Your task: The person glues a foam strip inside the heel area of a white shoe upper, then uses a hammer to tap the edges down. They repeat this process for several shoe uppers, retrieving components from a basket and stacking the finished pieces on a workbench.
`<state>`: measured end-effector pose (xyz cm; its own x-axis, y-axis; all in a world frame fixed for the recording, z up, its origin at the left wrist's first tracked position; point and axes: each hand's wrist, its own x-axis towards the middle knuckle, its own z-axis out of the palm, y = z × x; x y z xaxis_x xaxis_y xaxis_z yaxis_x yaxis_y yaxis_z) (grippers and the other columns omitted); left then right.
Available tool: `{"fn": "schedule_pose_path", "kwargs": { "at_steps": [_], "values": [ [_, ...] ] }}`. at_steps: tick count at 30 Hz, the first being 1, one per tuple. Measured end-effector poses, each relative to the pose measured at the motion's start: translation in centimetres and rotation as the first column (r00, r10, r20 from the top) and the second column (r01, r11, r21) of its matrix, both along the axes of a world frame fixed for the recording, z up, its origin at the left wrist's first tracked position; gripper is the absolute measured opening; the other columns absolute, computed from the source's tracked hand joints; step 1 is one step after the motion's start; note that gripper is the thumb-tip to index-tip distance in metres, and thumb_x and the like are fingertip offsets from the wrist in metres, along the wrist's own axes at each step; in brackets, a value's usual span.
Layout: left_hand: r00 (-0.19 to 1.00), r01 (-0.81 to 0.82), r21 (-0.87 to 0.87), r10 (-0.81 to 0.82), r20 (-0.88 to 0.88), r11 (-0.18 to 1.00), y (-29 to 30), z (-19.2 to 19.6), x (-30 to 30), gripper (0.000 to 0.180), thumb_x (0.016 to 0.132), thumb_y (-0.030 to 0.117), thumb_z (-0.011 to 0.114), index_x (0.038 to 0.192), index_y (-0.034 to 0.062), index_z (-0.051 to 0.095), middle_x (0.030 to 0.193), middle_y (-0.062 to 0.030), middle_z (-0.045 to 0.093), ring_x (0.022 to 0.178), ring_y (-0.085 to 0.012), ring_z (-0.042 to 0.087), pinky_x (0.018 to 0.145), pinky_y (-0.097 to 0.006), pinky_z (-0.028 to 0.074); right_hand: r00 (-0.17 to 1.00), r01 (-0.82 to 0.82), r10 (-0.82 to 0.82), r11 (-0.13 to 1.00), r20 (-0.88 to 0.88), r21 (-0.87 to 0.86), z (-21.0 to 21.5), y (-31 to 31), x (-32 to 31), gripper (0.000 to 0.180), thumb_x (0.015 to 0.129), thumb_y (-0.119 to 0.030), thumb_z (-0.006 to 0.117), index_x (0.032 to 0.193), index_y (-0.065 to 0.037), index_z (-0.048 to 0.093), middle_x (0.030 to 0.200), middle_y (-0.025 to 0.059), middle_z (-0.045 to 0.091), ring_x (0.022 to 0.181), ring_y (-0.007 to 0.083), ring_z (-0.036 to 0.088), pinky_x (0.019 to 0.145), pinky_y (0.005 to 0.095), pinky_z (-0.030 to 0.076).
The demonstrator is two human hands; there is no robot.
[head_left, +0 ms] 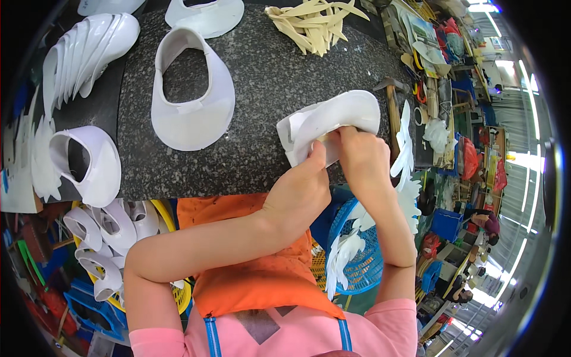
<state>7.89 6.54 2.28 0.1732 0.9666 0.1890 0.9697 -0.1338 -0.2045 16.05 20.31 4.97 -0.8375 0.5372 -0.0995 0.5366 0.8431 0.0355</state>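
Near the right front edge of the dark speckled worktop (256, 119), a white shoe upper (351, 110) lies tilted between my hands. My left hand (300, 187) pinches its near edge with thumb and fingers. The right hand (363, 157) is closed on the same edge just beside it, its fingertips partly hidden under the upper. Another white shoe upper (221, 122) rests flat to the left, its opening facing up. One more upper (104, 169) sits at the worktop's left edge.
A stack of white uppers (89, 53) stands at the far left. Cream strips (312, 24) are heaped at the back. A hammer (392, 110) lies along the right edge. Below are a yellow basket (183, 291) with several uppers and a blue basket (369, 271) with white cut pieces.
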Motion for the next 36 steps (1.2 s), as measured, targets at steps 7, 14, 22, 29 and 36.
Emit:
{"fn": "schedule_pose_path", "kwargs": {
  "at_steps": [7,14,22,29,36],
  "values": [
    [0.999,0.015,-0.007,-0.015,0.052,1.0,1.0,0.3,-0.6,0.028,0.077,0.014,0.057,0.096,-0.0013,0.07,0.089,-0.0139,0.069,0.102,-0.0244,0.061,0.109,-0.038,0.027,0.995,-0.063,0.058,0.996,0.079,0.067,-0.2,0.0,-0.5,0.009,0.083,-0.011,0.058,0.088,-0.004,0.059,0.066,0.0148,0.065,0.06,0.0319,0.067,0.055,0.0418,0.053],
    [0.995,0.017,-0.125,-0.004,0.104,0.992,1.8,1.4,-1.4,0.023,0.077,0.014,0.057,0.091,-0.0016,0.068,0.098,-0.0163,0.069,0.106,-0.0252,0.06,0.109,-0.038,0.026,0.95,-0.303,0.31,0.943,-0.033,0.134,-1.6,2.3,1.5,0.015,0.077,-0.015,0.063,0.088,-0.004,0.062,0.064,0.0056,0.063,0.053,0.0231,0.063,0.048,0.0342,0.05],
    [0.986,0.001,-0.076,0.012,0.165,0.997,1.5,1.0,-1.3,0.021,0.079,0.015,0.059,0.091,-0.0003,0.067,0.103,-0.0182,0.068,0.109,-0.0246,0.061,0.111,-0.042,0.025,0.836,-0.484,0.522,0.846,-0.167,0.224,-0.9,0.2,4.0,0.042,0.074,-0.012,0.058,0.114,0.0,0.062,0.121,0.0059,0.058,0.096,0.0194,0.051,0.081,0.0324,0.045],
    [0.996,0.031,-0.119,-0.021,0.084,0.992,1.1,1.2,-1.2,0.027,0.079,0.015,0.058,0.098,-0.0015,0.068,0.105,-0.0177,0.067,0.108,-0.0243,0.06,0.112,-0.042,0.024,0.912,-0.383,0.403,0.903,-0.078,0.193,-0.9,-0.6,3.6,0.046,0.076,-0.012,0.056,0.12,-0.001,0.059,0.122,0.0056,0.058,0.094,0.019,0.051,0.083,0.0323,0.043],
    [0.977,0.048,-0.114,-0.07,-0.203,0.992,0.9,1.5,0.7,0.025,0.077,0.012,0.057,0.093,0.001,0.072,0.094,-0.0134,0.068,0.094,-0.0235,0.062,0.11,-0.039,0.026,0.904,-0.403,0.404,0.915,-0.139,0.037,0.6,1.2,2.4,0.029,0.076,-0.011,0.057,0.102,-0.002,0.065,0.105,0.0075,0.064,0.095,0.0228,0.057,0.084,0.0329,0.047]
  ]
}}
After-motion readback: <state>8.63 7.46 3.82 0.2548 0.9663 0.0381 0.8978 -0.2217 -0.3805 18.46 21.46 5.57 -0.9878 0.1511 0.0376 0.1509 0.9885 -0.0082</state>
